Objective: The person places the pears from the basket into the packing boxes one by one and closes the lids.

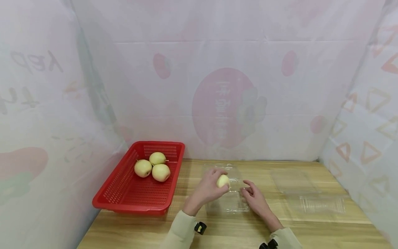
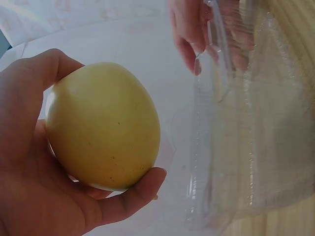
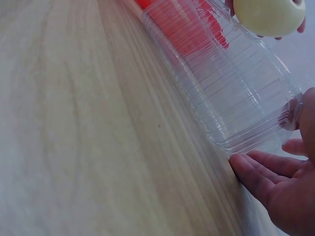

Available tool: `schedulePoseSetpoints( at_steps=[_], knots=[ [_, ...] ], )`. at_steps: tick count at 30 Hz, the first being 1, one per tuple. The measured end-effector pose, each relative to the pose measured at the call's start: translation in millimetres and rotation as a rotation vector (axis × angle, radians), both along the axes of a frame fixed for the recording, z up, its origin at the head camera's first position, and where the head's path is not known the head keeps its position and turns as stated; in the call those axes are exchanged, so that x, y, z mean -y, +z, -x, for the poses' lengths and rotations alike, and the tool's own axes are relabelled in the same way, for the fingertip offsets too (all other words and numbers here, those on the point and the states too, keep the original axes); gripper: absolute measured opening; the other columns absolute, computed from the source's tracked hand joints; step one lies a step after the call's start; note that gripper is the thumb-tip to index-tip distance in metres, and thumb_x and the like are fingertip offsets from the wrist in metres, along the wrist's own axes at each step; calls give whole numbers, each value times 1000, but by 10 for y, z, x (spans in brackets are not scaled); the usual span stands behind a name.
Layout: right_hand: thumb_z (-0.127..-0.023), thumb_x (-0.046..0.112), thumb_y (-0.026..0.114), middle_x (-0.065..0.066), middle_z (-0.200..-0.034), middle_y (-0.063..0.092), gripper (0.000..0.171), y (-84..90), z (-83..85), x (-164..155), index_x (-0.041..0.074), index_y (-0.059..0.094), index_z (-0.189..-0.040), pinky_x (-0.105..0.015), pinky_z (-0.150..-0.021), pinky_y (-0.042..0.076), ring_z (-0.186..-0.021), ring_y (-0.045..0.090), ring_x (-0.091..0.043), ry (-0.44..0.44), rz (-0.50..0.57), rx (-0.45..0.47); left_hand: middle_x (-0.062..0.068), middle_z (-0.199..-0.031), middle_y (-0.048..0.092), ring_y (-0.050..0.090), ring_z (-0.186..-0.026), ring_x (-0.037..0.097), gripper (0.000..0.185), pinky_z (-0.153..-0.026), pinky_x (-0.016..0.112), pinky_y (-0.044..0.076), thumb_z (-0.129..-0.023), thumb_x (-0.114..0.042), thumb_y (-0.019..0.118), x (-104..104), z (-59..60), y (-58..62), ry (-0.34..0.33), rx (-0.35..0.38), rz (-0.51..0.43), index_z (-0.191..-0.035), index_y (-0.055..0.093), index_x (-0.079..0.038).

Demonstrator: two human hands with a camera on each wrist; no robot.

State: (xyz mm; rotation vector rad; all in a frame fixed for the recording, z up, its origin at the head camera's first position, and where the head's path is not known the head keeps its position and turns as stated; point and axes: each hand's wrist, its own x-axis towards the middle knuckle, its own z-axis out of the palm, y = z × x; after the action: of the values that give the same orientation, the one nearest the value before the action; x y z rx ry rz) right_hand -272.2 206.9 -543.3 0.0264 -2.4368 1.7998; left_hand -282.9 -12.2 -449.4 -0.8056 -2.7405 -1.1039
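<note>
My left hand (image 1: 209,188) grips a yellow-green apple (image 1: 223,181) just above an open clear plastic clamshell box (image 1: 228,204) on the wooden table (image 1: 140,231). The left wrist view shows the apple (image 2: 103,125) cupped in my palm with the thumb (image 2: 47,66) over it, beside the box (image 2: 256,123). My right hand (image 1: 253,196) touches the box's right edge; its fingers (image 3: 256,174) press against the ribbed wall (image 3: 231,93) and the thumb meets the corner. The apple (image 3: 269,15) hangs over the box in the right wrist view.
A red plastic basket (image 1: 124,193) with three more apples (image 1: 152,167) stands at the table's back left. More clear clamshell boxes (image 1: 311,197) lie at the right. White printed sheets wall in the table on three sides.
</note>
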Motion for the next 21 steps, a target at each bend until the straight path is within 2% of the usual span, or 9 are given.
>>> schedulePoseSetpoints(
  at_steps=[4,8,11,15,21],
  knots=[
    [-98,7,52,-30,-122,63,45,27,-17,4,0,43,-142,-35,-77,58,-108,65,-35,8,7,8,6,-130,54,51,-95,16,45,-60,21,44,-83,-31,65,-39,-15,-41,-12,10,0,-127,59,-22],
    [-99,4,49,-35,-124,60,45,236,-131,60,-4,41,-142,-40,-81,58,-112,62,-41,25,4,20,6,-127,55,50,-94,16,45,-59,21,43,-83,-31,65,-68,-24,-67,-9,-1,2,-126,59,-21],
    [-98,5,51,-33,-121,62,45,195,-128,48,-4,42,-141,-38,-79,59,-109,64,-39,23,-2,15,7,-125,56,50,-93,16,45,-59,21,42,-82,-31,65,-82,-38,-91,-11,-2,4,-125,60,-20],
    [-97,8,53,-27,-118,66,46,-48,-10,-13,0,44,-142,-30,-74,58,-105,67,-32,2,-4,5,7,-125,57,50,-92,16,45,-59,21,41,-83,-32,65,-110,-54,-139,-19,8,11,-126,60,-19],
    [-98,9,52,-28,-119,65,46,-9,4,0,2,44,-142,-32,-76,58,-105,66,-32,1,1,5,7,-127,57,50,-88,14,47,-58,23,42,-83,-35,63,-171,-41,-193,-21,51,28,-129,59,-23]
  ],
)
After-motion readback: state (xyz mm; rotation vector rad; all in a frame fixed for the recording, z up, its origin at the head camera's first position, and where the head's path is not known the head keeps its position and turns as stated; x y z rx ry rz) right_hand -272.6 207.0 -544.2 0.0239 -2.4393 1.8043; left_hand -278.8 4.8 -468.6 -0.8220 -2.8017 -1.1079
